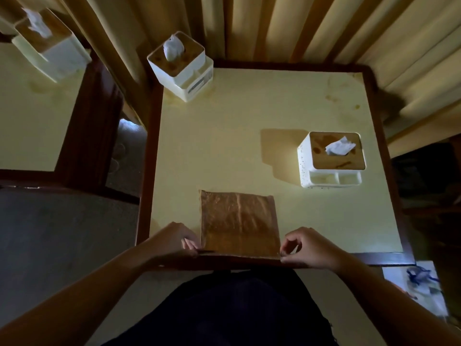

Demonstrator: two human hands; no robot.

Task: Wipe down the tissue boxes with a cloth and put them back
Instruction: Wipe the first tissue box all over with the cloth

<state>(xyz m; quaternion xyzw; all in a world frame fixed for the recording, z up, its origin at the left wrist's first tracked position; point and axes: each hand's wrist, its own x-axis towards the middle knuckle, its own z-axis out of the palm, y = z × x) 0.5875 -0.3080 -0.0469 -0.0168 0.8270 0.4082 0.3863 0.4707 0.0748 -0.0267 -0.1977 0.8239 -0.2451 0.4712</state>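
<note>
While both hands work at the near edge of the surface (249, 116), a flat, square brown cloth (238, 223) with a faintly streaked, shiny weave lies spread just ahead of the person. The left hand (172, 242) pinches the cloth's near left corner between thumb and curled fingers (189, 244); the right hand (308, 248) pinches the near right corner in the same way, fingers bent over the hem.

That surface is a pale yellow square top, smooth and faintly stained, framed by a dark wooden border. To the right, well apart from the cloth, stands a white plastic tissue box (330, 159) with rounded corners, a wood-grain lid, a crumpled white tissue poking from the slot, and small open compartments along its near side. A second tissue box (180, 66) of the same make stands at the far left corner, turned at an angle. A third tissue box (51, 44) sits on a separate table (27, 116) at far left.

Heavy cream curtains (287, 28) hang in deep folds along the far side. Nothing lies between the hands and either box on the main top.
</note>
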